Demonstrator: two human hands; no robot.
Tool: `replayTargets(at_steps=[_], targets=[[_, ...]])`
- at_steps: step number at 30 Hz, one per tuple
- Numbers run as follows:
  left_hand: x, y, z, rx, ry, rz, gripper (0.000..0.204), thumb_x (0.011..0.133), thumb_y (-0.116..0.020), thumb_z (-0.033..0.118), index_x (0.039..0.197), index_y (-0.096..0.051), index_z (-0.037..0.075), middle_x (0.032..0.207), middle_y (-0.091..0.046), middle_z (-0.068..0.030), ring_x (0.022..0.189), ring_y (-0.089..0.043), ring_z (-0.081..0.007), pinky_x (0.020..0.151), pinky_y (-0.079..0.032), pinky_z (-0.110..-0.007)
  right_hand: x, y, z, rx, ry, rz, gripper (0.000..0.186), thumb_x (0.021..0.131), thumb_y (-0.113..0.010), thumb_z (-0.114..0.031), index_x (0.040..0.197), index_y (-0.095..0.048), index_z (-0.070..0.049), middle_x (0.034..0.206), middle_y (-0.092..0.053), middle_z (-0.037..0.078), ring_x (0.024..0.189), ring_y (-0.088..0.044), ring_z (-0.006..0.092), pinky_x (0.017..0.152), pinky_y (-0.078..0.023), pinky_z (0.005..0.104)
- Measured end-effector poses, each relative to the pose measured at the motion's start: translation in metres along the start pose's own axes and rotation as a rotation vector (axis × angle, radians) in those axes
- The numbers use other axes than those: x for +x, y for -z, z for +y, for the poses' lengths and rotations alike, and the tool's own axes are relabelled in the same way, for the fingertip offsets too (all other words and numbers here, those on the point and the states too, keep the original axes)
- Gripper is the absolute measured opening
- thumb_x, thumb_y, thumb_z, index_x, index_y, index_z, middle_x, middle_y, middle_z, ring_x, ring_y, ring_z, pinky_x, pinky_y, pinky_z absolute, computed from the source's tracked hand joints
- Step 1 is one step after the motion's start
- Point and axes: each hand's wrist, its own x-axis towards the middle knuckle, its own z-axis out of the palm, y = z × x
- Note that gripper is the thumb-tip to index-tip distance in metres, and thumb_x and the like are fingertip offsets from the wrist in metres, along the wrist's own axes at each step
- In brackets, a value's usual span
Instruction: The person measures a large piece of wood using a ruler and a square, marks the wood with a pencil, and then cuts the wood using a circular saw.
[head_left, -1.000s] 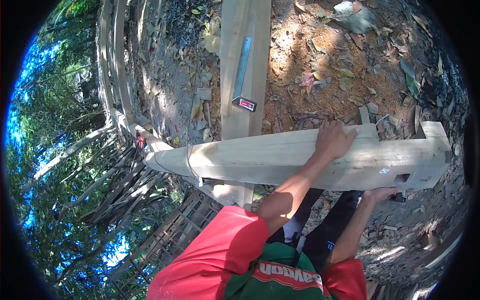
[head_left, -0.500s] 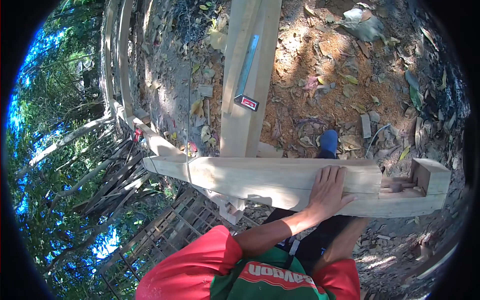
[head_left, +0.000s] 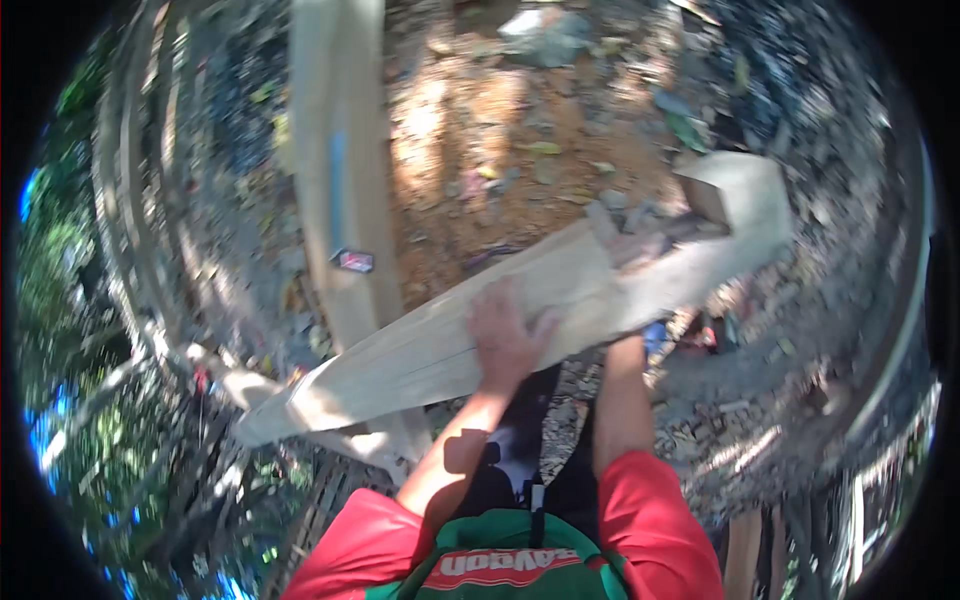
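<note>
A thick squared timber beam [head_left: 430, 350] runs slantwise in front of me, its notched end raised at the far right. Near that end a notch [head_left: 660, 240] is cut into the wood. On the beam's upper face, around its middle, my left hand [head_left: 505, 335] lies flat with fingers and thumb apart. My right forearm [head_left: 625, 410] reaches to the near edge below the notch. The right hand itself is hidden beneath the timber. Beyond the beam, a measuring square [head_left: 352, 260] with a long blade rests on pale boards [head_left: 365, 110]; motion blurs it.
Sawdust and dry leaves [head_left: 470, 140] cover the ground past the beam. A pale crumpled piece [head_left: 545, 35] lies at the far side. Long poles [head_left: 130, 160] stretch along the left, beside green plants. Several upright planks [head_left: 755, 550] show at the lower right.
The beam, nearly level across the view before, now slants with its notched end farther away. My right forearm shows more, reaching underneath. The whole view has shifted and blurred.
</note>
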Motion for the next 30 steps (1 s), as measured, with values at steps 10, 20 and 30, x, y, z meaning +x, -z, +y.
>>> replayTargets(at_steps=[10, 20, 30], targets=[[0.042, -0.006, 0.085, -0.163, -0.102, 0.047, 0.042, 0.089, -0.064, 0.032, 0.120, -0.057, 0.005, 0.112, -0.059, -0.0163, 0.110, -0.051, -0.0357, 0.100, -0.033, -0.046, 0.073, 0.077, -0.042, -0.813, 0.146, -0.086, 0.065, 0.095, -0.039, -0.059, 0.116, -0.064, -0.003, 0.111, -0.066, 0.021, 0.106, -0.063, 0.0371, 0.092, -0.049, 0.0495], [0.065, -0.036, 0.118, 0.034, -0.072, 0.276, 0.031, 0.096, -0.055, 0.027, 0.111, -0.063, 0.000, 0.103, -0.064, -0.0161, 0.098, -0.059, -0.0297, 0.092, -0.042, -0.040, 0.184, 0.273, -0.116, -1.629, 0.504, 0.044, 0.031, 0.090, -0.054, -0.027, 0.099, -0.067, -0.001, 0.099, -0.068, 0.022, 0.098, -0.064, 0.0391, 0.086, -0.051, 0.0485], [0.063, -0.034, 0.122, 0.041, -0.047, 0.262, 0.037, 0.101, -0.047, 0.027, 0.110, -0.063, -0.005, 0.106, -0.064, -0.0144, 0.101, -0.058, -0.0222, 0.094, -0.041, -0.033, 0.282, 0.335, -0.129, -1.739, 0.136, 0.274, 0.047, 0.092, -0.052, -0.030, 0.136, -0.048, -0.016, 0.140, -0.047, 0.021, 0.128, -0.043, 0.0511, 0.100, -0.040, 0.0602]])
